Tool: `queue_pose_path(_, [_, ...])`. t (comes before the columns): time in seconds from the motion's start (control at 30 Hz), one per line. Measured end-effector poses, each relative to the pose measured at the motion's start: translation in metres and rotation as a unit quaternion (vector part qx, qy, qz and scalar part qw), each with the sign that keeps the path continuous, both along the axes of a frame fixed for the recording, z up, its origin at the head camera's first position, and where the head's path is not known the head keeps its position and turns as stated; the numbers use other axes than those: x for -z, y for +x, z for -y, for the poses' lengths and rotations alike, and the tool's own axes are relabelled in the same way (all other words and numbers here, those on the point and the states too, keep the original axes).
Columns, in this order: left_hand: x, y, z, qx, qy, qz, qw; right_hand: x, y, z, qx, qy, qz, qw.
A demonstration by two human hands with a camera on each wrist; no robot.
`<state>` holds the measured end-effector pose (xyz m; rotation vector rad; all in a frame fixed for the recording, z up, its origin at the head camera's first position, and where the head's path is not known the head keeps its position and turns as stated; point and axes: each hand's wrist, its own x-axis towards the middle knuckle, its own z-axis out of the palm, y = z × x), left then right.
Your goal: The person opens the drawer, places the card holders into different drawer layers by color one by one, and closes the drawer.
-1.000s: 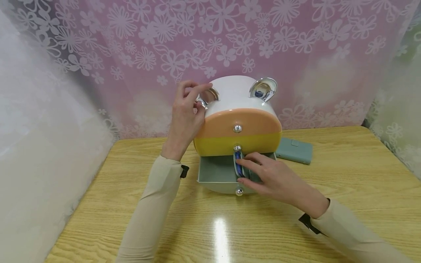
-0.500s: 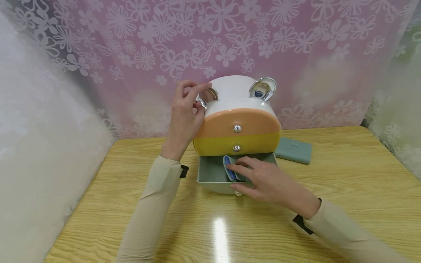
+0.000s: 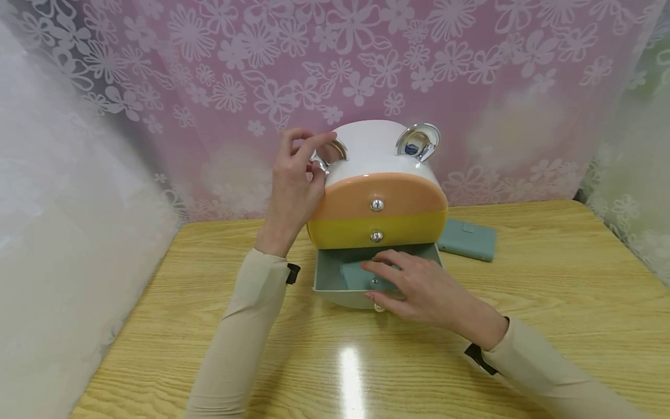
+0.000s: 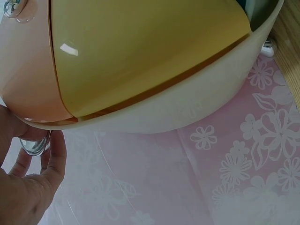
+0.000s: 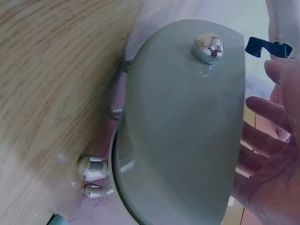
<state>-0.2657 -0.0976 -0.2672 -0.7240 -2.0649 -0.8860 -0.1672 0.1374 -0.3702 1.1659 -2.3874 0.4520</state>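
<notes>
In the head view, a small storage box with a white top (image 3: 369,142), orange and yellow drawers and shiny round knobs stands on the table. Its bottom grey-green drawer (image 3: 342,298) is pulled out. A small teal wallet (image 3: 352,274) with a snap button lies flat inside, partly covered by my right hand (image 3: 429,285). That hand's fingers are loosely bent over the wallet, thumb by the drawer's front edge. In the right wrist view the fingers reach past the drawer rim. My left hand (image 3: 295,180) pinches the box's left silver ear (image 4: 35,146) between thumb and fingers.
Another teal wallet (image 3: 468,240) with a clasp tab lies on the wooden table (image 3: 220,349), right of the box. The box's right silver ear (image 3: 419,142) stands up near a pink flowered curtain (image 3: 335,64) behind the table.
The wallet in the drawer stood on edge with its blue inside showing; it has tipped left and now lies flat. My right hand has shifted slightly left and loosened. The left hand stays put.
</notes>
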Motion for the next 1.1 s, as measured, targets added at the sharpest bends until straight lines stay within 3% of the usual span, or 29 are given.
queue_pose_path(0.37, [0.000, 0.001, 0.000, -0.003, -0.002, 0.006, 1.0000, -0.001, -0.002, -0.007, -0.016, -0.030, -0.015, 0.999])
queue_pose_path(1.1, [0.000, 0.000, 0.000, -0.003, -0.003, 0.011, 0.9999, -0.008, 0.002, -0.040, 0.017, -0.038, -0.080, 0.996])
